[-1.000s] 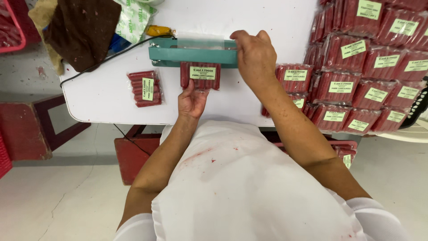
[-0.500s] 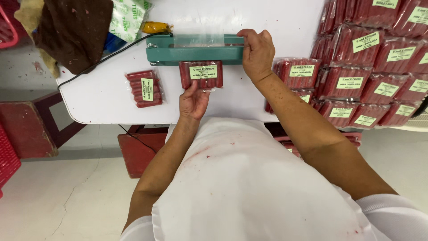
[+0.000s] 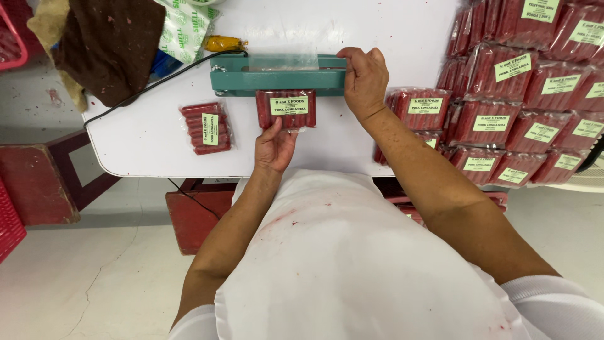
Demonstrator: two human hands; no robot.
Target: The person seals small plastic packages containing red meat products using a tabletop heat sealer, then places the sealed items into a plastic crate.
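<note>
A clear pack of red sausages [image 3: 286, 108] with a pale green label lies on the white table [image 3: 145, 135], its open top under the arm of a green heat sealer [image 3: 277, 77]. My left hand [image 3: 274, 147] grips the pack's near edge. My right hand [image 3: 363, 79] is closed over the sealer arm's right end, pressing it down. The bag's clear plastic top sticks out beyond the sealer bar.
Another sausage pack [image 3: 206, 128] lies alone to the left. A large pile of labelled sausage packs [image 3: 516, 94] fills the table's right side. A brown cloth [image 3: 110, 41], a printed plastic bag [image 3: 185, 28] and a black cable [image 3: 145, 94] are at the far left.
The camera view has shifted slightly. My right hand stays on the sealer arm and my left hand stays on the pack; the arm looks pressed down throughout.
</note>
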